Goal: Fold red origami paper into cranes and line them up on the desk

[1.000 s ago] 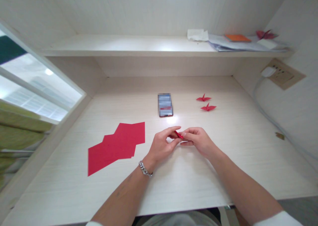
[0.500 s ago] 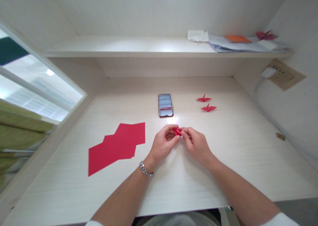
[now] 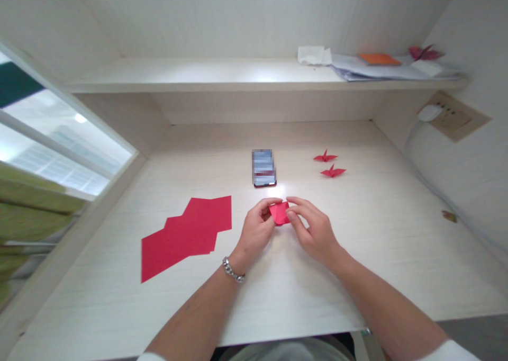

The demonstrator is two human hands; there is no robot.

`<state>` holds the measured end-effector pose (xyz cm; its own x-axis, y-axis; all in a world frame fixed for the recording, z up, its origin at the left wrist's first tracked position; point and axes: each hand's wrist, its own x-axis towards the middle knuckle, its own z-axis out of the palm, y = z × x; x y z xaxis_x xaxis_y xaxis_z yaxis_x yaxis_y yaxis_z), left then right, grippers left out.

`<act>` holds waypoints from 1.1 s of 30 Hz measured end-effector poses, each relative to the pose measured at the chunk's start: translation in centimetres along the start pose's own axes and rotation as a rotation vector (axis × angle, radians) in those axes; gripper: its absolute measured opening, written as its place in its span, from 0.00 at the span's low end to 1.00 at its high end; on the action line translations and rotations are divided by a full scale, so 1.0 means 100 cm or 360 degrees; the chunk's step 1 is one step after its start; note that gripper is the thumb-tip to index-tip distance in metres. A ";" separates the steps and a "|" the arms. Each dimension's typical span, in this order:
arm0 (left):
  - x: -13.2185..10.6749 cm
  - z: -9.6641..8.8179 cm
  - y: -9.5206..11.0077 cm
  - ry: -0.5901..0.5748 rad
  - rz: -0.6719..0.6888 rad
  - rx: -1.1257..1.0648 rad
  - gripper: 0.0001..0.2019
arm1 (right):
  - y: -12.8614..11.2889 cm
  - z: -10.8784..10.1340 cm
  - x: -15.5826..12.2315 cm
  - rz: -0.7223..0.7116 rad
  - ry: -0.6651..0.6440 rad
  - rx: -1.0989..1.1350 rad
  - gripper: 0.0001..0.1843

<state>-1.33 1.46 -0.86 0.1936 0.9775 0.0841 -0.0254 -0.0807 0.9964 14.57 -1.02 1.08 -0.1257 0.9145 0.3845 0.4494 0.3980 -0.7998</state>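
A small folded piece of red paper [image 3: 280, 213] is held between my two hands, just above the desk in front of the phone. My left hand [image 3: 257, 228] grips its left side, with the thumb partly hidden. On its right edge, the thumb and fingers of my right hand [image 3: 313, 226] close around the paper. Two red paper cranes [image 3: 325, 156] [image 3: 333, 172] rest on the desk beyond my right hand. Left of my left hand, several flat sheets of red paper [image 3: 190, 226] overlap one another.
A phone [image 3: 264, 168] lies mid-desk. Papers [image 3: 357, 70], an orange pad [image 3: 379, 59] and a red folded flower-like piece [image 3: 426, 53] are on the shelf [image 3: 190, 75]. At right, a cable runs down from a wall socket [image 3: 452, 116].
Between my hands the red paper has turned and now shows a broader, flatter face. My right fingers have lifted and spread slightly along its edge.
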 end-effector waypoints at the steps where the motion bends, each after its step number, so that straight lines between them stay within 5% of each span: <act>1: 0.000 0.000 0.000 0.0004 -0.0044 -0.0041 0.15 | 0.004 -0.002 0.003 0.0097 0.0044 0.0106 0.13; 5: -0.001 0.001 0.002 -0.0035 -0.0163 -0.0129 0.14 | 0.024 -0.005 0.012 0.0568 -0.0091 0.0669 0.16; 8: -0.002 0.001 0.006 -0.0052 -0.0124 -0.0103 0.14 | 0.029 -0.004 0.014 0.0717 -0.0168 0.0905 0.14; 20: -0.008 -0.001 0.010 -0.0081 0.0238 0.0213 0.08 | 0.019 -0.004 0.013 0.0936 -0.0229 0.1125 0.14; 33: -0.007 0.001 0.010 0.0099 -0.0017 0.0140 0.06 | 0.022 0.000 0.012 0.0941 -0.0256 0.1200 0.13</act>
<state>-1.40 0.72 0.10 0.1318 0.9884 0.0754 0.0631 -0.0842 0.9944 15.45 0.98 -0.24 -0.2059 0.9584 -0.1975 -0.1988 -0.2386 -0.9506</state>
